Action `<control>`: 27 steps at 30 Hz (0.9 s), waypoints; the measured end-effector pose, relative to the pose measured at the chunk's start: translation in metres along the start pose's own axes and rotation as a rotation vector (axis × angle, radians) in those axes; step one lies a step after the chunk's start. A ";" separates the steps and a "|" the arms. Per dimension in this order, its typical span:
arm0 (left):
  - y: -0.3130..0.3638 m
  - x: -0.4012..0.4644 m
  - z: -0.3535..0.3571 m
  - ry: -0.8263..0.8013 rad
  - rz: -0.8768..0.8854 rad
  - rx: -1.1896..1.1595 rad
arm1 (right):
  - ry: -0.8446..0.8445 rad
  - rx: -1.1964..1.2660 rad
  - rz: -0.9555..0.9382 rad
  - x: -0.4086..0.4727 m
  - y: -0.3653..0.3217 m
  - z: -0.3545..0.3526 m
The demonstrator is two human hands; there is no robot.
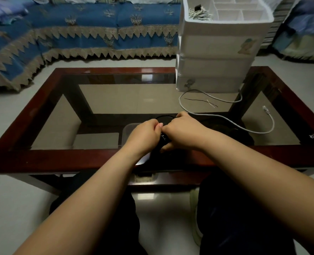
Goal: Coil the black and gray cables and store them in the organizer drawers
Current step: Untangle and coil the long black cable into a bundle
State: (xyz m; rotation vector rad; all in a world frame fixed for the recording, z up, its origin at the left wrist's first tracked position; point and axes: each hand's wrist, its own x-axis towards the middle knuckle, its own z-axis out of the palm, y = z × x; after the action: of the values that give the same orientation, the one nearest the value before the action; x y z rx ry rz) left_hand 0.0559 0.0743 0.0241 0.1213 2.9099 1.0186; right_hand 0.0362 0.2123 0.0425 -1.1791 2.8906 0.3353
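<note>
While both forearms reach in from the bottom corners of the frame, the two hands meet just below the centre, over the near rail of the glass-topped table (42, 111). The left hand (143, 136) is curled into a fist round the black cable (164, 117), and the right hand (184, 129) is curled beside it, its fingers closed on the same bundle; the knuckles of the two hands touch. Only a little of the black cable shows: a thin arc rising above the hands toward the upper part of the frame and a dark mass between the palms. How many turns it makes cannot be told.

The gray cable (226, 118) lies loose on the glass to the right of centre. It loops near the foot of the white organizer (217, 67), passes behind the right hand, then runs toward the right of the frame and curves back up, so its long run goes roughly left to right. Its plug end (265, 108) points toward the upper left. A thin black wire tie (198, 100) lies inside the gray loop, stretched nearly left to right.

The organizer stands on the far right part of the table, in the upper right of the frame, its top tray (244, 13) divided into compartments; the near left one holds a pale coiled cable (198, 14). A blue sofa cover (97, 34) fills the upper left.
</note>
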 end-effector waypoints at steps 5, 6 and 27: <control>0.001 0.001 0.007 0.081 -0.004 0.002 | -0.001 0.169 0.032 0.001 0.002 0.006; 0.001 0.002 0.008 0.093 0.000 -0.009 | 0.001 0.233 0.052 0.000 0.003 0.007; -0.006 0.002 0.012 0.036 -0.178 -0.631 | 0.058 0.622 0.154 0.000 0.008 0.019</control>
State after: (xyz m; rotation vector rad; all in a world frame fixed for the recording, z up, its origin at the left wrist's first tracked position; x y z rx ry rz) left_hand 0.0545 0.0779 0.0108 -0.1820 2.4170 1.8341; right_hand 0.0290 0.2219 0.0251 -0.8654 2.7927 -0.5707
